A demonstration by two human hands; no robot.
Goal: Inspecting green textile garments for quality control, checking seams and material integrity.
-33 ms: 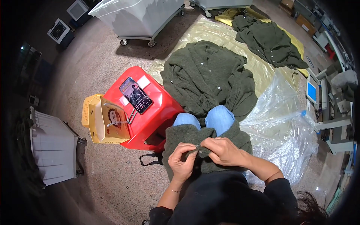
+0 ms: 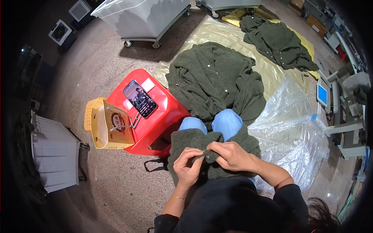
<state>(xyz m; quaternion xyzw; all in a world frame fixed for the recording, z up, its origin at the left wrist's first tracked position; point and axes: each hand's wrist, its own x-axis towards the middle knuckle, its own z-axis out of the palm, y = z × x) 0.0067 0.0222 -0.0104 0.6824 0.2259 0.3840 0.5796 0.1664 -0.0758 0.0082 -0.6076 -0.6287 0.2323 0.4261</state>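
Across my lap lies a dark green, fuzzy knit garment [image 2: 248,143]. My left hand [image 2: 187,166] pinches a fold of it between thumb and forefinger. Close beside it, my right hand [image 2: 231,156] is closed on the same fold, its fingers bent over the cloth. A tiny pale glint shows between the fingertips, too small to name. On the floor just past my knees, a heap of the same green knit [image 2: 213,77] with small white dots spreads out.
At my left stands a red plastic stool [image 2: 163,105] with a phone [image 2: 140,98] on it. A yellow box [image 2: 116,134] hangs at its side. Clear plastic sheeting [image 2: 287,139] lies to the right. Wheeled bins [image 2: 147,19] and another green knit pile [image 2: 276,42] are farther off.
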